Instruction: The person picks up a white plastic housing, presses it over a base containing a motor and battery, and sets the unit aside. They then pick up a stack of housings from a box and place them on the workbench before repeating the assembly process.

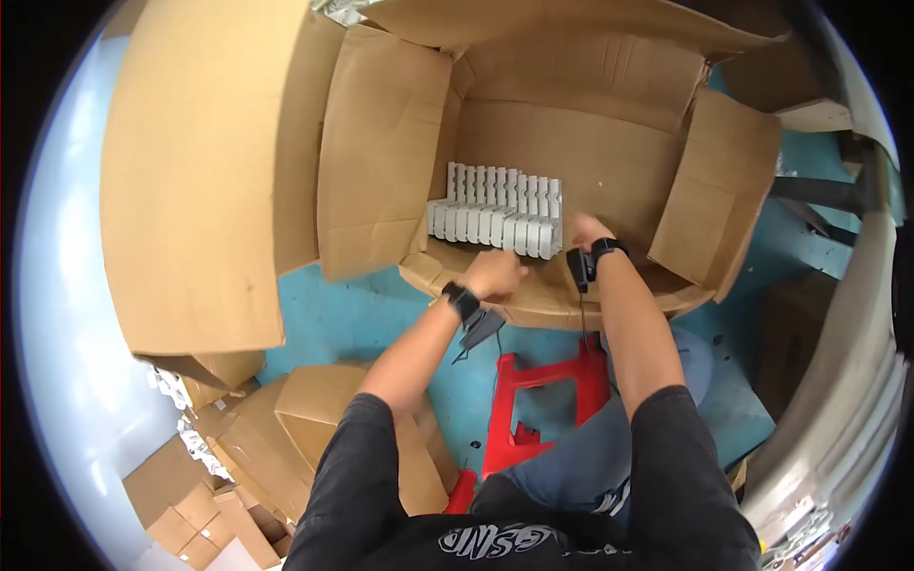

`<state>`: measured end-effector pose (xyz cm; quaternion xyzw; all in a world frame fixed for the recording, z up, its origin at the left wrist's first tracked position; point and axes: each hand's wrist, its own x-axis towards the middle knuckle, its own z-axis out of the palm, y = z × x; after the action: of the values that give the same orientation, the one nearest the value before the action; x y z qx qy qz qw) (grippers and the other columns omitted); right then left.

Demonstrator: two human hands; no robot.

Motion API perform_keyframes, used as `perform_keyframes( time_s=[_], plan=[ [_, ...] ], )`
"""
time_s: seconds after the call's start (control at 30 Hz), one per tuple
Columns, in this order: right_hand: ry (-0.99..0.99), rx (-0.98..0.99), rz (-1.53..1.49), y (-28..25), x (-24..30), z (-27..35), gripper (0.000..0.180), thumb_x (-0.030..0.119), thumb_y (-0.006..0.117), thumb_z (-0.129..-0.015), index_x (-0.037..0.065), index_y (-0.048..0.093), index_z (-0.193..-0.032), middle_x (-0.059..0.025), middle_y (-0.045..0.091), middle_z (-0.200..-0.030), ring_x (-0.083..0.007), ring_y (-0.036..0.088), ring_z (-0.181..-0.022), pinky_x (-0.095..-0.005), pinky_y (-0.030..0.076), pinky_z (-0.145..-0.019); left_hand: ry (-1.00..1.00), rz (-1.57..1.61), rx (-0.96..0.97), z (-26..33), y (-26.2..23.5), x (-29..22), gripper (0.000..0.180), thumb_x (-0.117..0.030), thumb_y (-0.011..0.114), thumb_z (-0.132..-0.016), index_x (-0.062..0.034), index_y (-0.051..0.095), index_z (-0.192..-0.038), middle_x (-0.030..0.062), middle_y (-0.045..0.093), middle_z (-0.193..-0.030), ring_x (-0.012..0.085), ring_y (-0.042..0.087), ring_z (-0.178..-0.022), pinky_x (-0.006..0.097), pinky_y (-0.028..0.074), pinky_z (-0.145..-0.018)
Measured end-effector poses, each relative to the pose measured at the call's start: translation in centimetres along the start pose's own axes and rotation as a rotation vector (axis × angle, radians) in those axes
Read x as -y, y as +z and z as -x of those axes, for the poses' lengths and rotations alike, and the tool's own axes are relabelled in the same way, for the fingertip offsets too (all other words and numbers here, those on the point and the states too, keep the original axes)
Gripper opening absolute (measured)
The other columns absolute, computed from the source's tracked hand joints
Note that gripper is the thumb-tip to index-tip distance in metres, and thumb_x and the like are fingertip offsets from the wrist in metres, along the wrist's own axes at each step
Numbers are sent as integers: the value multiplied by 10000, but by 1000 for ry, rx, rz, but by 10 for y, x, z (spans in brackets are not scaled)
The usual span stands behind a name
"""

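A tight row of matching white plastic parts (495, 226) stands in the left part of a large open cardboard box (600, 143). My left hand (497, 274) is at the box's near wall, just in front of the row, its fingers curled in; whatever they may hold is hidden. At the row's right end is my right hand (587, 230), slightly blurred, with its fingertips turned toward the last part. Whether it grips or only touches that part does not show. Each wrist wears a black strap with a small dark device and a cable.
A tall closed carton (195, 181) stands left of the open box, whose side flaps spread outward. More cartons (324, 409) lie at lower left. A red plastic stool (538, 376) is close before me on the blue floor (352, 314). Grey metal machinery (838, 400) runs along the right.
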<state>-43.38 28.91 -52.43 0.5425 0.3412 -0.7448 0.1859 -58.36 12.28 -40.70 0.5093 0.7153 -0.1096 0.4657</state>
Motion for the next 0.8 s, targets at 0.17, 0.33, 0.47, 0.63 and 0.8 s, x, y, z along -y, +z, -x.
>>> perform_keyframes(
  time_s=[0.17,0.33,0.47,0.63,0.8],
  plan=[
    [100,-128,-242,-27,-16,-97,806,542,530,-1014,70,280,-1617,-196,316,-1655,-395,402,-1451,-593,319,-1149,-339,262,-31,-141,0,11,610,-466,656,-957,29,601,-1311,284,631,-1310,371,580,-1286,508,506,-1012],
    [165,11,-439,16,-52,-97,799,652,494,-1012,85,385,-1565,-159,497,-1539,-408,530,-1319,-631,416,-1061,-480,115,208,-181,2,61,771,-556,643,-934,-3,528,-1459,208,288,-1634,426,369,-1454,547,400,-1130],
    [231,49,-651,-17,-79,-110,845,743,580,-908,146,473,-1497,-166,559,-1448,-408,586,-1219,-648,527,-911,-676,216,92,-210,21,11,680,-511,575,-976,-6,560,-1431,279,285,-1609,443,405,-1422,537,389,-1134],
    [202,82,-655,-13,-75,-97,878,749,702,-816,164,522,-1446,-159,586,-1372,-373,584,-1215,-616,553,-903,-698,342,63,-212,58,20,704,-512,549,-985,31,539,-1432,330,369,-1560,462,425,-1425,500,376,-1161],
    [68,77,-668,-30,-80,-99,583,613,674,-846,173,670,-1229,-85,712,-1120,-282,682,-984,-540,579,-865,-541,713,43,-229,91,44,781,-504,597,-960,160,532,-1368,329,554,-1430,411,533,-1360,399,416,-1131]
  ],
)
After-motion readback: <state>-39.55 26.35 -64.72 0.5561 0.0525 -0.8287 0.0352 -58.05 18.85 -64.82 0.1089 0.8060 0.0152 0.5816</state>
